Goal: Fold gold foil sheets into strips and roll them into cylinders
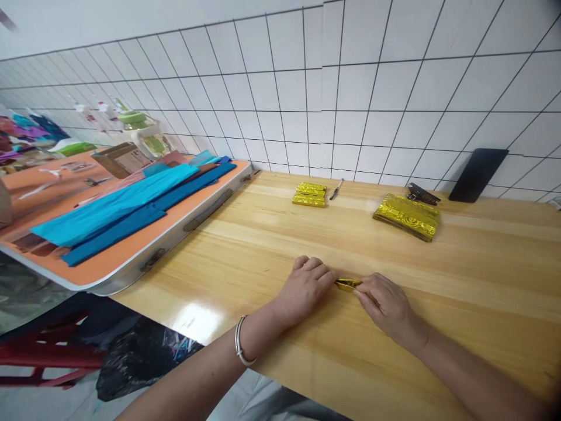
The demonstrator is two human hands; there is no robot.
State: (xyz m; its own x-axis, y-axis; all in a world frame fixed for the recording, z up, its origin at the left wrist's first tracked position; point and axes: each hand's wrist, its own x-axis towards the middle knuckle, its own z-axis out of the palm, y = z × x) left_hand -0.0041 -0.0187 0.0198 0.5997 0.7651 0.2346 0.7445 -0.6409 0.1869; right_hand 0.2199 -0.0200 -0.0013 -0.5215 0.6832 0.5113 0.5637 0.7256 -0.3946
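A small folded piece of gold foil paper (348,285) lies between my two hands on the wooden table. My left hand (307,286), with a silver bangle on its wrist, has its fingers curled on the paper's left end. The right end is pinched between the thumb and fingers of my right hand (388,304). Beyond my right hand sits a stack of patterned gold paper (407,216), with a black clip (423,194) at its back edge. Folded gold pieces (309,195) rest farther back, beside a pen (336,189).
A black phone (477,174) leans against the tiled wall at the back right. An orange-topped folding table (131,257) on the left holds blue fabric or paper strips (118,207), a cardboard box (120,159) and a green-lidded bottle (146,131). A black bag (131,362) hangs below.
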